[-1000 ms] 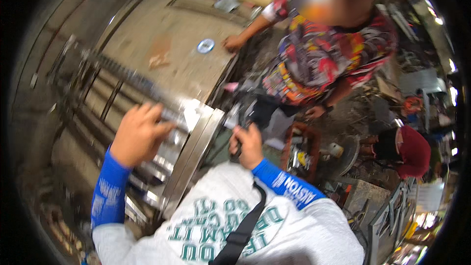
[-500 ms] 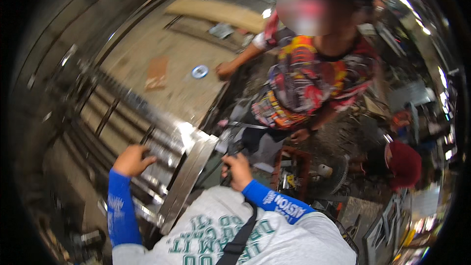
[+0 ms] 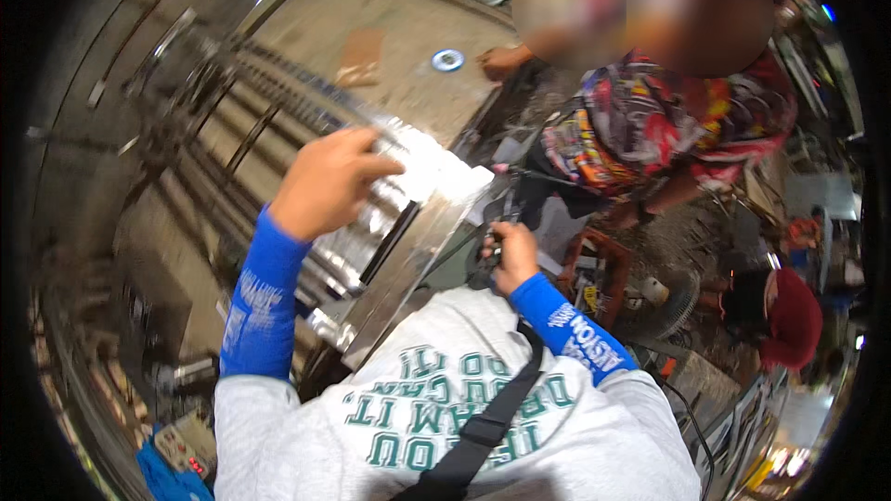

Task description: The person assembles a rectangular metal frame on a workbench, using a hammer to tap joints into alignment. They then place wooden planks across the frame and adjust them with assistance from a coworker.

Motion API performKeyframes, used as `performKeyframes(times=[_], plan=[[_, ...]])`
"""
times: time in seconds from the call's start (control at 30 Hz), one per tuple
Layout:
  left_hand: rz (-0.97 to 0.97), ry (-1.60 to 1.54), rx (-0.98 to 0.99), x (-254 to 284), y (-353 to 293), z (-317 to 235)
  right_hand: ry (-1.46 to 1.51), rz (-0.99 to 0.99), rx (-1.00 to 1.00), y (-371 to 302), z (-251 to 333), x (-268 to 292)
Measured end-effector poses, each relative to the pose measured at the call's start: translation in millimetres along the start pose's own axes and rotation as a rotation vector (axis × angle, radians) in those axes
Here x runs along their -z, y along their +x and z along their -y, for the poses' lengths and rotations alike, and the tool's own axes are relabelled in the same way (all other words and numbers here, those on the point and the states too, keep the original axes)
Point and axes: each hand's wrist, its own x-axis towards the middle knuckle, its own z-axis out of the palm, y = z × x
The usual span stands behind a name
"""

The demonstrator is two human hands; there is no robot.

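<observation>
My left hand [image 3: 332,181], in a blue sleeve, hovers over the bars of a shiny metal frame [image 3: 394,264]. Its thumb and fingers are apart, with nothing seen between them. By the near right end of the frame, my right hand [image 3: 516,258] is closed around a dark object [image 3: 483,269] held close to my body. Fingers and blur hide what kind of object that is. The frame's broad, bright end piece [image 3: 432,223] lies between my two hands. Several long parallel bars [image 3: 223,130] run from there toward the far left.
Across the frame, a person in a patterned shirt [image 3: 654,125] rests one hand on a worn board tabletop [image 3: 306,32]. That top bears a round blue-and-white disc [image 3: 446,60] and a brown flat piece [image 3: 361,56]. A fan [image 3: 677,301] and a red crate [image 3: 594,264] stand at right.
My left hand has lifted from near the bars and moved up and right. The whole view has shifted, with the frame and the other person now further right. My right hand keeps its grip.
</observation>
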Motion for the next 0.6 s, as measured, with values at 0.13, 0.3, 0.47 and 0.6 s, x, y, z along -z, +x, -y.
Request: performKeyframes(times=[0.13, 0.3, 0.47, 0.6], plan=[[-0.018, -0.009, -0.188, -6, 21, -4, 0.060, -0.018, 0.021, -24, 3, -10], [0.020, -0.005, -0.179, -14, 27, -3, 0.078, -0.006, 0.026, -32, 5, -9], [0.011, 0.029, -0.131, -14, 24, 3, 0.096, -0.057, 0.047, -35, 11, -9], [-0.009, 0.037, -0.133, -16, 25, 6, 0.026, -0.045, 0.033, -30, 6, -8]])
